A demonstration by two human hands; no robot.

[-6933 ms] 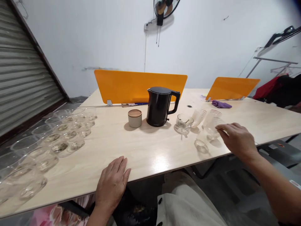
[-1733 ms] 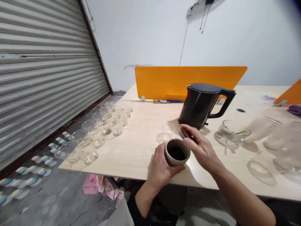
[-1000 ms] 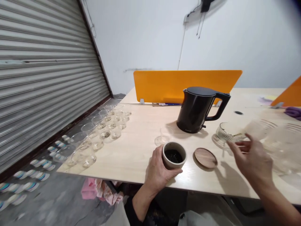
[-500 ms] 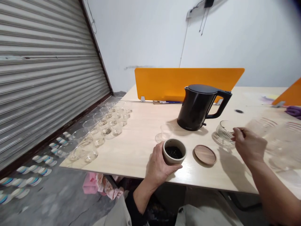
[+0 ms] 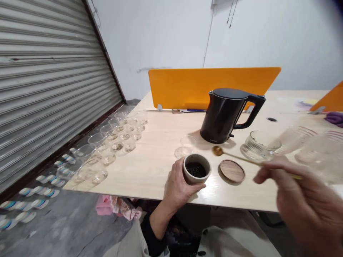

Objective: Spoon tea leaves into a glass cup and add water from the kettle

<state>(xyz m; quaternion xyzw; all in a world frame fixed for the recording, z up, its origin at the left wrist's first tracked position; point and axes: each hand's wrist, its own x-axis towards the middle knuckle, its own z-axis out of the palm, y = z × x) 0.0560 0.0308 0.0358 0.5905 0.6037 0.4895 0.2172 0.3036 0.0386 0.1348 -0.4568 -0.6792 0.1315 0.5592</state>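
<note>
My left hand [image 5: 178, 185] is wrapped round a pale ceramic jar [image 5: 197, 180] with dark, loose tea leaves inside, near the table's front edge. In my right hand [image 5: 300, 196] is a long-handled golden spoon [image 5: 241, 157], its bowl pointing left toward the jar and held above the table. To the jar's right lies a round wooden lid [image 5: 232, 170]. A ribbed glass bowl [image 5: 261, 145] stands behind the spoon's handle. Just beyond the jar is a clear plastic cup [image 5: 188, 142].
A black electric kettle [image 5: 221, 119] stands behind the lid. Several clear cups with bits inside crowd the table's left edge [image 5: 118, 146]. More stacked plastic cups [image 5: 318, 146] lie at the right. An orange divider [image 5: 182, 87] crosses the back.
My right hand has moved away from the glass bowl toward me, and the golden spoon now shows in it. My left hand keeps hold of the jar. The view has shifted slightly.
</note>
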